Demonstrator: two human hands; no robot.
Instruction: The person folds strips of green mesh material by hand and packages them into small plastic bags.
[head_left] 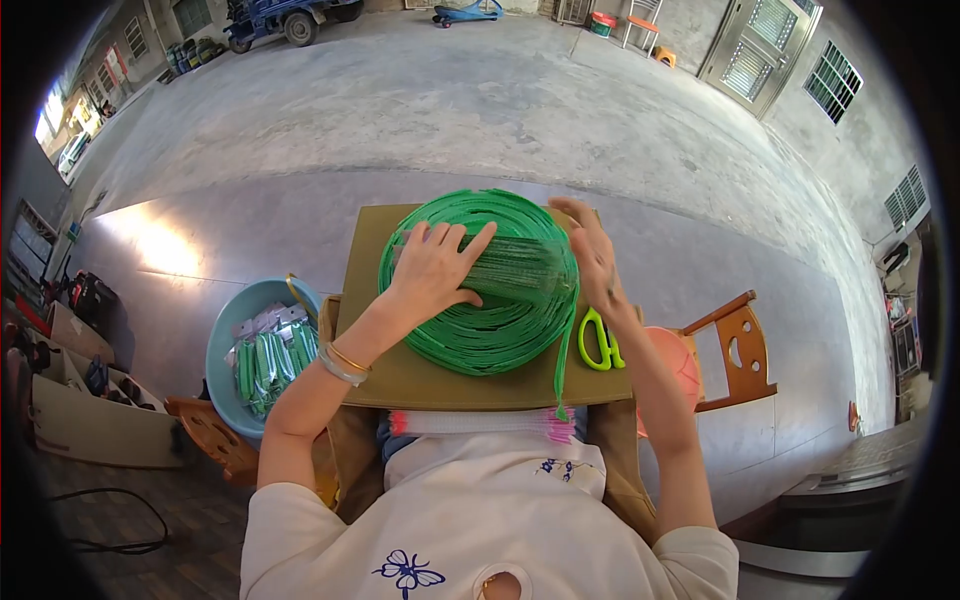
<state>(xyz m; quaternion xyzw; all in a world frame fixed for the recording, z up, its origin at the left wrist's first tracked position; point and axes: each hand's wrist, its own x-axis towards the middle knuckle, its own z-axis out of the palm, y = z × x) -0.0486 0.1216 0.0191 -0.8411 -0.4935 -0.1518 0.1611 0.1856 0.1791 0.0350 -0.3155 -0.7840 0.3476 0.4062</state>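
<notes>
A large flat coil of green mesh strip (490,345) lies on an olive-brown board (375,345) in front of me. My left hand (432,268) grips a clear plastic packet (515,265) with dark green contents, its fingers over the top and thumb along the near edge. The packet rests across the middle of the coil. At the packet's right end, my right hand (595,250) is raised with fingers stretched out. Scissors with lime-green handles (600,342) lie at the board's right side, below my right wrist. A loose end of the strip hangs over the near edge.
A bundle of thin white sticks with pink ends (480,423) lies across my lap. To the left stands a blue basin (222,335) with several green-filled packets (275,360). A wooden chair (735,350) and a coral-pink round surface (675,365) are at right.
</notes>
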